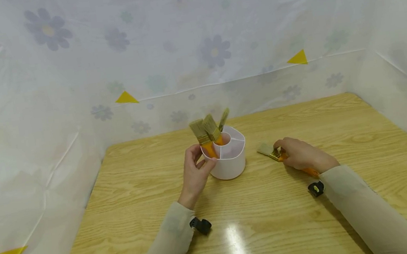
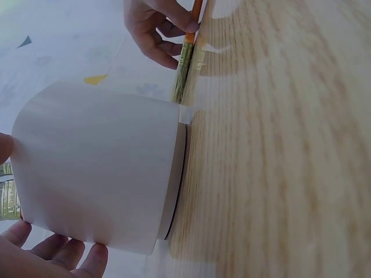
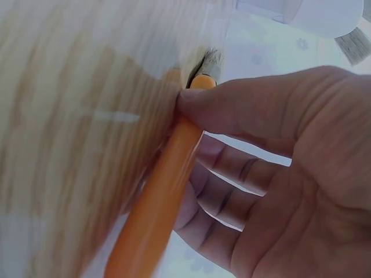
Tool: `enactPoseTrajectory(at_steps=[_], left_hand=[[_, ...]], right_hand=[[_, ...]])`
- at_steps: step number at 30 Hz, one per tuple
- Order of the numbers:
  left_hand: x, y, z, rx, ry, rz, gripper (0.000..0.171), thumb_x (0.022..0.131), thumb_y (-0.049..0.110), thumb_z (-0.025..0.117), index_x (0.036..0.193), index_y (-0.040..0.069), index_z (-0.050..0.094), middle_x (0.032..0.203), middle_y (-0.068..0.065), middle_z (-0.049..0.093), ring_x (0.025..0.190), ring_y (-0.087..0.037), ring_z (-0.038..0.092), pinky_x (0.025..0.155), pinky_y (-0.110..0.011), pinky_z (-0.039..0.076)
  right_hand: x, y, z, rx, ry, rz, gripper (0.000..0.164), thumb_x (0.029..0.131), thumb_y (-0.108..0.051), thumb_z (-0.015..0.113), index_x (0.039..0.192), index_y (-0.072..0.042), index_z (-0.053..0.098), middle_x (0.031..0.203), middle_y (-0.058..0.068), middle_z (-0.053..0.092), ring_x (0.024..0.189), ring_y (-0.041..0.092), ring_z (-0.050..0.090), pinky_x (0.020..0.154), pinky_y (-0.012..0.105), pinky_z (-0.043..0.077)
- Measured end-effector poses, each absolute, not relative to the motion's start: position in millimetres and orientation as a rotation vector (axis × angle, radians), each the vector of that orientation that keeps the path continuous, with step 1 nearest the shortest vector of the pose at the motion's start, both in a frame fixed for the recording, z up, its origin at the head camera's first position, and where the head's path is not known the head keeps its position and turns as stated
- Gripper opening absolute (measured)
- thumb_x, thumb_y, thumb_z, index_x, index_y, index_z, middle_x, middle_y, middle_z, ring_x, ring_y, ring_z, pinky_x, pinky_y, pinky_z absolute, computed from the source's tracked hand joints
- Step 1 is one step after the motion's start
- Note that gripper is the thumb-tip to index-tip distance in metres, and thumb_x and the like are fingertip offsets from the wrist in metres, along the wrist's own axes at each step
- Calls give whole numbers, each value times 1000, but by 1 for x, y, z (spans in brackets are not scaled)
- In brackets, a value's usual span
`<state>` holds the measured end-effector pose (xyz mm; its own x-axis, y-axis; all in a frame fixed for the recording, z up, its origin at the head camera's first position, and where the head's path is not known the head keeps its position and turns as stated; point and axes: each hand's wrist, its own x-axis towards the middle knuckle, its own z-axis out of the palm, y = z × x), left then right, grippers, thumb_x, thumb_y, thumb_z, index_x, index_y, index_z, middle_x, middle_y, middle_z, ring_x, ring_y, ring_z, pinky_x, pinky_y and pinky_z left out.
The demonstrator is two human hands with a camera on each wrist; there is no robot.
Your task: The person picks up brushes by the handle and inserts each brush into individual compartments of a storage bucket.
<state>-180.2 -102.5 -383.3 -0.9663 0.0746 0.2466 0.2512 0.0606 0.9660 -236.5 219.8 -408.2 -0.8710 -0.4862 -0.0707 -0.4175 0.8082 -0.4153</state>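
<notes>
A round white divided holder [image 1: 232, 168] with a central tube stands on the wooden table. My left hand [image 1: 194, 175] holds its left side, thumb near the rim; the left wrist view shows several fingers [image 2: 68, 253] along the wall of the holder [image 2: 98, 168]. Three paintbrushes stand bristles up in it: a wide brush [image 1: 199, 131], another wide brush [image 1: 211, 127] and a narrower-looking brush [image 1: 223, 119]. To the right of the holder, my right hand [image 1: 303, 154] pinches an orange-handled paintbrush [image 1: 266, 150], low over the table. Its orange handle [image 3: 153, 202] runs back under the palm.
The wooden table [image 1: 148, 173] has a back edge close behind the holder. Flower-patterned sheeting [image 1: 178, 53] hangs behind and at both sides, with yellow triangles [image 1: 127, 97] on it. Dark wrist cameras sit on both sleeves.
</notes>
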Motion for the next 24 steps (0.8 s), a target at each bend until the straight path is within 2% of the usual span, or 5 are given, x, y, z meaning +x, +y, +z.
enactPoseTrajectory(at_steps=[9, 24], left_hand=[[-179, -103, -382, -341, -2196, -2025, 58, 89, 4, 64, 136, -7, 33, 141, -22, 37, 133, -33, 36, 107, -51, 32], [-180, -103, -383, -350, -2183, -2045, 58, 89, 3, 64, 136, -8, 32, 141, -23, 36, 134, -34, 34, 108, -54, 29]], right_hand=[[-235, 219, -405, -662, 2817, -589, 46, 84, 1, 62, 129, 4, 51, 112, 20, 57, 101, 35, 56, 81, 49, 47], [-237, 218, -408, -687, 2817, -621, 49, 79, 10, 55, 127, 2, 53, 116, 20, 58, 102, 34, 57, 80, 47, 48]])
